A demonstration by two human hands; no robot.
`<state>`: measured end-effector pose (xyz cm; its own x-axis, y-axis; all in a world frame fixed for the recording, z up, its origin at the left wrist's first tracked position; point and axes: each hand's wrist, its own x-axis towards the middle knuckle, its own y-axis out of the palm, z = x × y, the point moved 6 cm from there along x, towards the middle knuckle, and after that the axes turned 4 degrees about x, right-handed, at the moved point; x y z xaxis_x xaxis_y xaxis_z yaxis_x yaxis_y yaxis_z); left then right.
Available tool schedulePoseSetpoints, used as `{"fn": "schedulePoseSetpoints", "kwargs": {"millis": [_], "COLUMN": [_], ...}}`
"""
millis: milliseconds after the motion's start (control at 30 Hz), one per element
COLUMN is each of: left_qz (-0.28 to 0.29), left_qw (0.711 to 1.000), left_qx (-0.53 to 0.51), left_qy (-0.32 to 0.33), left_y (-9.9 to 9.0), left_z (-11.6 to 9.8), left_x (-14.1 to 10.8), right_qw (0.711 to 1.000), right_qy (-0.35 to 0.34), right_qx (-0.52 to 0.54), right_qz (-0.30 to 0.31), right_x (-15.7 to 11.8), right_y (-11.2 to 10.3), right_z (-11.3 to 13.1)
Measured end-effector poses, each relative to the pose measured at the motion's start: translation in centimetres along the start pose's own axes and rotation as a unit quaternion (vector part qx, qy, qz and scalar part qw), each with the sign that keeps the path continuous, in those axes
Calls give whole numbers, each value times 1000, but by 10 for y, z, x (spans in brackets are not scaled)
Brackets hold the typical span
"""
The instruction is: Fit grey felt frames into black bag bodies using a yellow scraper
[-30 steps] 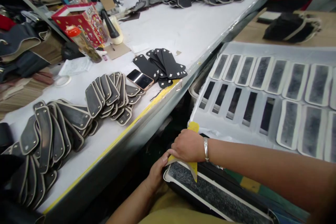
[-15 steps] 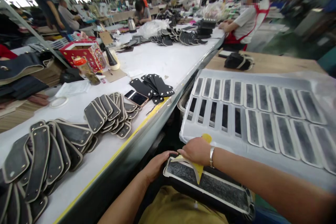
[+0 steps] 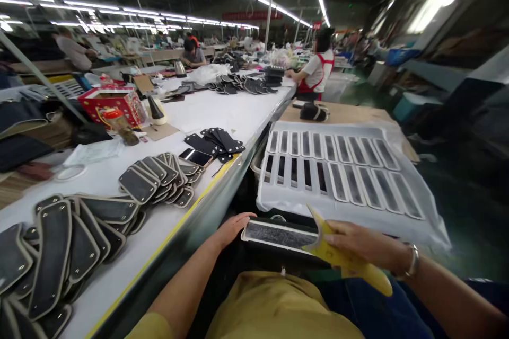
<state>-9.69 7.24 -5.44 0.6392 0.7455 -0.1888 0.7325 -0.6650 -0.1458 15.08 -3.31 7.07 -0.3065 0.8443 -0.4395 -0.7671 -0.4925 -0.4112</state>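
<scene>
Think of a clock laid over the whole view. The dark strip [image 3: 278, 234] with a pale edge is low down, between five and six o'clock, just in front of the person's body. The left hand [image 3: 229, 230], near six o'clock, has its fingers at the strip's left end. Its thumb is hidden, so I can't tell if that grip is closed.

The right hand [image 3: 363, 241], at four o'clock, has its grip closed on a bendy yellow sheet [image 3: 350, 265]. The sheet covers the strip's right end from sight. I can't tell if the two touch.

The strip's left and middle parts show a bare grey face. My guess is that this one is partway along, but the hidden end could change that.

At three o'clock lies a white sheet [image 3: 286, 199]. Its far row is full of pale-edged strips. In its near row, five more pale-edged strips [image 3: 370, 186] lie to the right, and five narrow dark slots [image 3: 294, 170] are on the left. So maybe five are left to do, or five have been used; I can't tell which.
</scene>
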Motion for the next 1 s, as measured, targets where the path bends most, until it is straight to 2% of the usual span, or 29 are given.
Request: {"fn": "schedulePoseSetpoints", "kwargs": {"millis": [67,133,233,367,433,500,600,700,867,1000], "left_qz": [29,45,33,-28,-42,-29,16,16,-68,-85], "left_qw": [999,998,997,997,997,999,996,987,994,981], "left_qx": [18,36,56,61,49,27,-85,-157,-73,-168], "left_qy": [4,13,27,34,32,25,13,24,53,39], "left_y": [0,-1,-3,-5,-4,1,10,10,-4,5], "left_z": [0,-1,-4,-3,0,4,10,10,4,8], "left_x": [0,2,7,6,1,-6,-14,-15,-14,-16], "right_qw": [986,953,925,908,903,900,904,900,879,882], "right_qy": [60,86,90,107,82,43,16,46,107,136], "right_qx": [152,290,369,406,422,433,427,434,464,450], "right_qz": [28,33,15,-8,-22,-18,3,-1,-4,-19], "right_x": [-16,-26,-30,-25,-20,-15,-7,0,20,38], "right_y": [30,57,87,113,119,123,130,137,157,169], "right_z": [-12,-26,-41,-44,-40,-36,-37,-43,-43,-40]}}
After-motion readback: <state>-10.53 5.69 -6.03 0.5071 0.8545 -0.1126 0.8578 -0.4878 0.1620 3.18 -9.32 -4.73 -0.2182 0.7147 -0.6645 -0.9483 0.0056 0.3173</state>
